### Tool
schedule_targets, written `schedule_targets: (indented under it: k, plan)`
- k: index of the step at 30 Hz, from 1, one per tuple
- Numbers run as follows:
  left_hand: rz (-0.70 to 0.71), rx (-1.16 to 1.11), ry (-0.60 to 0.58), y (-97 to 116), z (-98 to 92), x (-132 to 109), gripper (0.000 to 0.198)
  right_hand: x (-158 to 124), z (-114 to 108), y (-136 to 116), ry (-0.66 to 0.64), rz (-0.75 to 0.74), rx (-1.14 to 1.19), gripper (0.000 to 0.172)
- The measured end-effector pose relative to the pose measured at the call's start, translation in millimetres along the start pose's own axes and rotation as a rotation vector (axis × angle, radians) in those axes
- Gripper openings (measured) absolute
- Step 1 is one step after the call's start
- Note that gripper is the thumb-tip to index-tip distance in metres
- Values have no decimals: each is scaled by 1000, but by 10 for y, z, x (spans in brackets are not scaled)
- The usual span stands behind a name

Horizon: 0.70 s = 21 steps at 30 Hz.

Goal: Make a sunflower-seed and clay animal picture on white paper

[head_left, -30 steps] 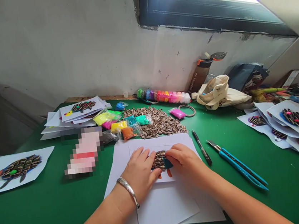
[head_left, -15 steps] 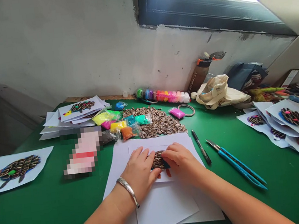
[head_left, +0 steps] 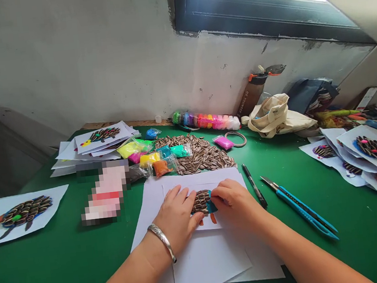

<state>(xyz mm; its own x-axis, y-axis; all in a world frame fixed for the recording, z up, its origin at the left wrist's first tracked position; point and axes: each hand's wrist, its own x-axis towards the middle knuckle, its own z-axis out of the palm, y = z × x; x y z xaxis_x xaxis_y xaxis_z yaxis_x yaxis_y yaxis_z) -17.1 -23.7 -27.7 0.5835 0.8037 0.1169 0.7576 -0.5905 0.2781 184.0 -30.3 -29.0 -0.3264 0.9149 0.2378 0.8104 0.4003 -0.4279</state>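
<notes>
Left hand [head_left: 175,220], fingers [head_left: 180,196] slightly spread, flat on white paper [head_left: 206,266] just beside a sunflower-seed figure [head_left: 199,202] at the middle of the sheet; silver bangle [head_left: 162,240] on that wrist. Right hand [head_left: 233,204], fingers [head_left: 219,193] pressed together against teal clay [head_left: 211,207] at the figure's edge; any pinch hidden from view. Lettering on the brown bottle [head_left: 248,96] too small to read with certainty. Pixelated blur [head_left: 105,192] concealing an object on the green table [head_left: 356,240].

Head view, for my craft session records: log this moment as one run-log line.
left hand: on white paper, beside sunflower-seed figure | right hand: on teal clay at figure's edge | nearby: black pen, blue utility knife
</notes>
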Motion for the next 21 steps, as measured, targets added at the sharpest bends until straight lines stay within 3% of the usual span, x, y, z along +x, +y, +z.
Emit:
schedule_targets:
  k: [13,21]
  plan:
    - [7,-13,45,-37,67,-20,40,11,122,38,-15,-39,-57,20]
    - [-11,17,-41,11,-7,3,46,-8,153,43,-14,-55,-49,20]
